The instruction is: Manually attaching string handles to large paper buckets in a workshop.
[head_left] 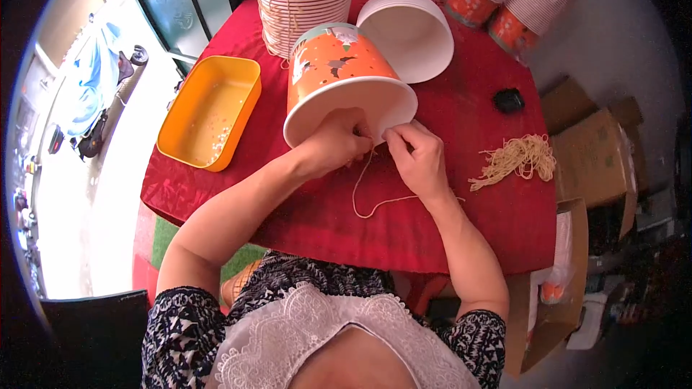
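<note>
An orange paper bucket (346, 61) with a printed pattern lies tilted on the red cloth, its white mouth facing me. My left hand (335, 137) reaches into the mouth at the lower rim, fingers curled closed around a thin beige string (358, 184). The string hangs below that hand in a loose curve and passes behind my right wrist. Thumb and finger of my right hand (417, 155) pinch the bucket's lower right rim, close to the left fingertips. Whether string also lies in that pinch is hidden.
Behind the bucket stand a tall bucket stack (306, 0) and a white bucket (407, 36). A yellow tray (209, 112) sits left; a string bundle (515, 161) and small black object (508, 100) lie right. Wrapped bucket stacks (540, 0) stand far right, cardboard boxes (591, 151) beside the table.
</note>
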Demonstrator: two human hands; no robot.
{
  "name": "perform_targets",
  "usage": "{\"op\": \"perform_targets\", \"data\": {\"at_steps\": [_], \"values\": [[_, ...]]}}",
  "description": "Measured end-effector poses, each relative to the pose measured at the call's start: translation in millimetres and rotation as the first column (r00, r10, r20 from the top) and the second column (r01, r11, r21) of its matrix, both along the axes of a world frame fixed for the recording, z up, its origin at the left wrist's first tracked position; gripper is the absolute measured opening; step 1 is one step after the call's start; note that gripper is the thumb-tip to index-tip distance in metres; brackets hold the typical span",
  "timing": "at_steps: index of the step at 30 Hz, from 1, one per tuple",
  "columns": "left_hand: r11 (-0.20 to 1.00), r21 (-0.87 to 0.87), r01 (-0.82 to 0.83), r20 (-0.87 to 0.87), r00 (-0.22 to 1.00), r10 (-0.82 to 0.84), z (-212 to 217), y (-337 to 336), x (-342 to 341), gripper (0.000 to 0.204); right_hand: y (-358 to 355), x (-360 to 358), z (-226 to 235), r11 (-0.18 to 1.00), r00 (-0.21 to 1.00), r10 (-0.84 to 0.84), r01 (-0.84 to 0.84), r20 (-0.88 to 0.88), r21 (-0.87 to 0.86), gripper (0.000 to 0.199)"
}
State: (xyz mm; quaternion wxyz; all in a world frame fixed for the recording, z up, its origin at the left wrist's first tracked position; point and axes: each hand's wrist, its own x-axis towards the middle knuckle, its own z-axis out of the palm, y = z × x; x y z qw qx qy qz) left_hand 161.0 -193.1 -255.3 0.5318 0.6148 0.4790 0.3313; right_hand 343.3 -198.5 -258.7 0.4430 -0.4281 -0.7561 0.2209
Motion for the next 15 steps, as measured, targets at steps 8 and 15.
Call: {"op": "perform_targets", "data": {"at_steps": [8, 15], "values": [[0.896, 0.444, 0.004, -0.149, 0.986, 0.069, -16.4, 1.1, 2.6, 0.009, 3.5, -7.7, -17.9, 0.990, 0.998, -0.055, 0.049, 0.041, 0.133, 0.014], [0.782, 0.623, -0.024, -0.175, 0.970, 0.170, -21.4, -2.8, 12.7, 0.011, 3.9, -8.6, -19.8, 0.984, 0.994, -0.094, 0.086, 0.048, 0.158, 0.013]]}}
